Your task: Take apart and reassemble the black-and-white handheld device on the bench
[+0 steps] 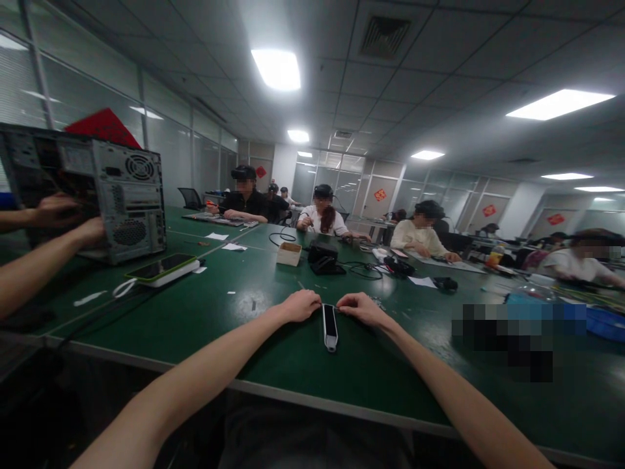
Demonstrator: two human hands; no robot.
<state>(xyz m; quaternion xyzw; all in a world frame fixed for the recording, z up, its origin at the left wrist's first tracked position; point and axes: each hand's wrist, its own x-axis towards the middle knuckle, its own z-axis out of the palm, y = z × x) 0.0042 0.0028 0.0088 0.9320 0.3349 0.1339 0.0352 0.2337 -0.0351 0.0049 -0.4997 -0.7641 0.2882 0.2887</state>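
Note:
A slim white device with a dark face (331, 326) lies on the green table (273, 365), its long side pointing toward me. Beside its far left corner is my left hand (300, 306), fingers curled and pressed together. My right hand (361, 307) is at the far right corner, with thumb and forefinger pinched. Whatever either hand may hold at the fingertips is too small to make out.
An open computer case (131, 208) stands at left with another person's hands (73, 225) in it. A phone (161, 267) lies before it. Beyond my hands are a small box (289, 253), a black device (325, 256) and cables. People sit across the table.

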